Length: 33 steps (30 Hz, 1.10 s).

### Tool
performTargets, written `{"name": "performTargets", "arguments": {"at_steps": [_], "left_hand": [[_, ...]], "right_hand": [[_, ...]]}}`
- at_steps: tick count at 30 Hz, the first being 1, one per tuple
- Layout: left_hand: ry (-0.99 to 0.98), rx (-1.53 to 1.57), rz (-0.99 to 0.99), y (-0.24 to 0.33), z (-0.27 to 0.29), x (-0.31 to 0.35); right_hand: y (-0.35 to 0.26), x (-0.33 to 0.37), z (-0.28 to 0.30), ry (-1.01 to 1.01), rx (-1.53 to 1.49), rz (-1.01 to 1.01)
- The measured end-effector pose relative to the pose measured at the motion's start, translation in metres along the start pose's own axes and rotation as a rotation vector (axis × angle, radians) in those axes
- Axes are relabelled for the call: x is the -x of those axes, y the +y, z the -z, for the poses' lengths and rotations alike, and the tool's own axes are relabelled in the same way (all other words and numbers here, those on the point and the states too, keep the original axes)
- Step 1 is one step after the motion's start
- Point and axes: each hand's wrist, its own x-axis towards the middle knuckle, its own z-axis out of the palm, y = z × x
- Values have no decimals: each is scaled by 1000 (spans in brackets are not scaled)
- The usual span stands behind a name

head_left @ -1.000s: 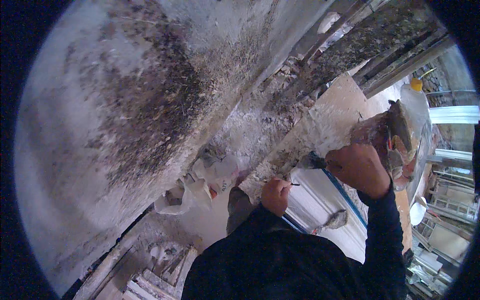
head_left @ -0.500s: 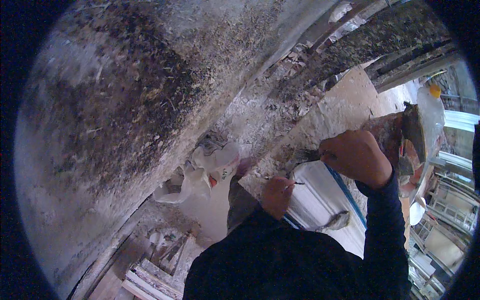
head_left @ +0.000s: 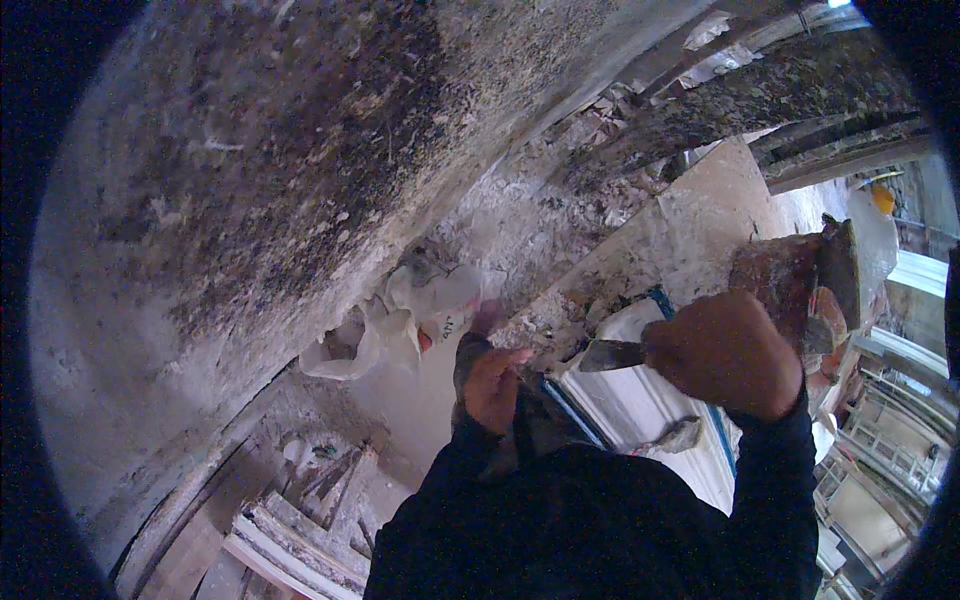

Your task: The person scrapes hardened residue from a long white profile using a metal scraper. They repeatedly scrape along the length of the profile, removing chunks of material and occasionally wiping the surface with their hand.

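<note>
Grasping one scraper [head_left: 612,356] in the right hand [head_left: 725,355] at the far end of one white moulded piece [head_left: 635,402] with two blue edges [head_left: 573,411], bearing one grey lump [head_left: 678,435]. With the left hand [head_left: 491,390], just left of that piece, cannot tell whether gripping anything.

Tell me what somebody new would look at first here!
Probably the big dark, blotchy patch across the upper left. Next, right of the middle, the right hand gripping a flat-bladed tool beside a white ridged piece with blue edges. The bright yellow cap at the far right stands out too.
</note>
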Motion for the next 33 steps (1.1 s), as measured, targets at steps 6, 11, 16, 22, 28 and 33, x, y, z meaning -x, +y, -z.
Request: {"name": "performTargets", "arguments": {"at_steps": [6, 11, 16, 22, 28, 33], "left_hand": [[-120, -38, 42, 7, -4, -4], [-149, -97, 133, 9, 4, -5], [-113, -28, 136, -4, 8, -1], [-47, 74, 122, -2, 12, 6], [-2, 165, 109, -17, 11, 25], [1, 103, 78, -25, 15, 28]], "right_hand": [[-21, -32, -33, 147, -3, 136], [-13, -41, -10, 179, 18, 158], [-21, -50, -40, 215, 76, 171], [-10, -43, -15, 56, 48, 91], [-17, -44, -10, 107, 42, 121], [-28, -47, -35, 155, 87, 148]]}}
